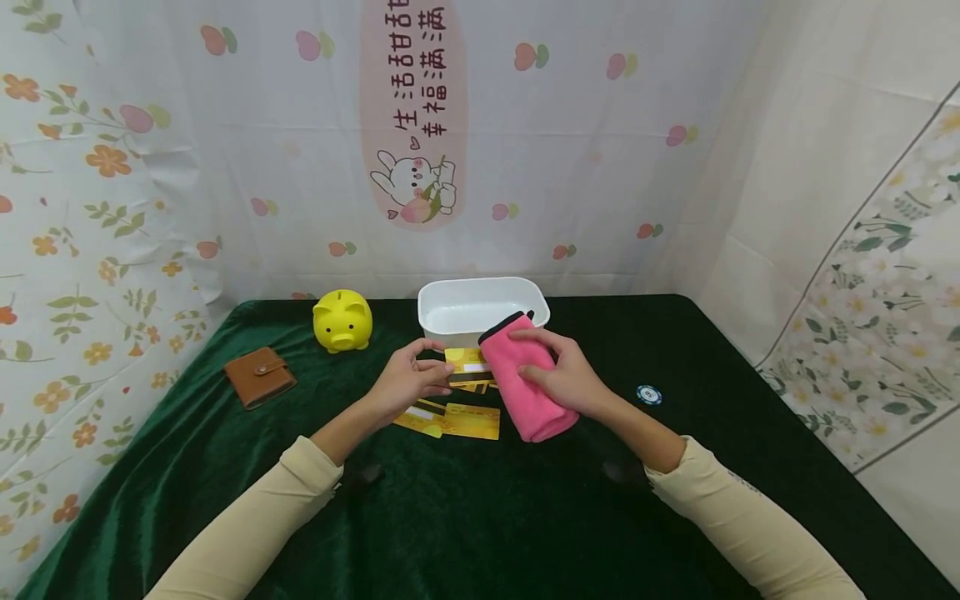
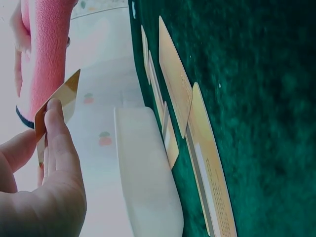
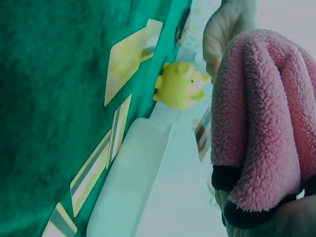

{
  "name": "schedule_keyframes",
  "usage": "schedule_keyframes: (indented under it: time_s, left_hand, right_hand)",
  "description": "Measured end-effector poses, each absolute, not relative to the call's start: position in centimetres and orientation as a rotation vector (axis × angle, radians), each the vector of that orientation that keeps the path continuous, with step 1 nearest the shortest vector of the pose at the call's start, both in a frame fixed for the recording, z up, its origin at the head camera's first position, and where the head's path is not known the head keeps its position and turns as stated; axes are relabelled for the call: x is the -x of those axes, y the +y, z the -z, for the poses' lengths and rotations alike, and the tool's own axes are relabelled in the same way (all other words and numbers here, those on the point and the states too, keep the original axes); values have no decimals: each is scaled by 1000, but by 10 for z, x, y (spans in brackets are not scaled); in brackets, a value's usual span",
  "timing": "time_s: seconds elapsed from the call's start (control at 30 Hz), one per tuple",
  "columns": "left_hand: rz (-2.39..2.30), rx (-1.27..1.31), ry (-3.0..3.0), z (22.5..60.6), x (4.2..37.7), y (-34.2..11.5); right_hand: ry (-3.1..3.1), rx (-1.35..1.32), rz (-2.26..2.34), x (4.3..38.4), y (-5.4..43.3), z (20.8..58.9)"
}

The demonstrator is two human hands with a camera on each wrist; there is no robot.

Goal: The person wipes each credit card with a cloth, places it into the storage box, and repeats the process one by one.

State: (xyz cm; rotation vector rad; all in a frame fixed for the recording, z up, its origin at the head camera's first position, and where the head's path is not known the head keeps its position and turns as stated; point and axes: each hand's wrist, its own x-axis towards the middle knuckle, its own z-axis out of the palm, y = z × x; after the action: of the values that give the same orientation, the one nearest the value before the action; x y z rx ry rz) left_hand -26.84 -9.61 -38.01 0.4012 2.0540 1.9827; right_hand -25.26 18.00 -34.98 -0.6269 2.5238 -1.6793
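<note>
My left hand (image 1: 401, 379) pinches a gold bank card (image 1: 467, 367) by its edge between thumb and fingers, above the table. In my right hand (image 1: 566, 371) is a folded pink fleece towel (image 1: 521, 396) with dark trim, which overlaps the held card's right end in the head view. Below the hands, several more gold cards (image 1: 471, 422) lie on the green cloth, some overlapping. The left wrist view shows the raised card (image 2: 69, 101) tilted close to the towel (image 2: 48, 49). In the right wrist view the towel hides much of my right hand.
A white tub (image 1: 483, 318) stands behind the hands. Left of it are a yellow piggy bank (image 1: 342, 322) and a brown wallet (image 1: 258, 377). A blue-and-white poker chip (image 1: 648, 395) lies to the right. Printed curtains (image 1: 600, 167) hang behind the table.
</note>
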Motion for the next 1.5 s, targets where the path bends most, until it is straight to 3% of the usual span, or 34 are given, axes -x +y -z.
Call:
schedule_keyframes:
  time_s: [1.1,1.5]
  left_hand:
    - [-2221,-419,1926,381,260,-80]
    - [-2255,-452,1927,380,257,-74]
  right_hand:
    - [2617,890,1756,238,144,356]
    - [2725,839,1708,239,148,356]
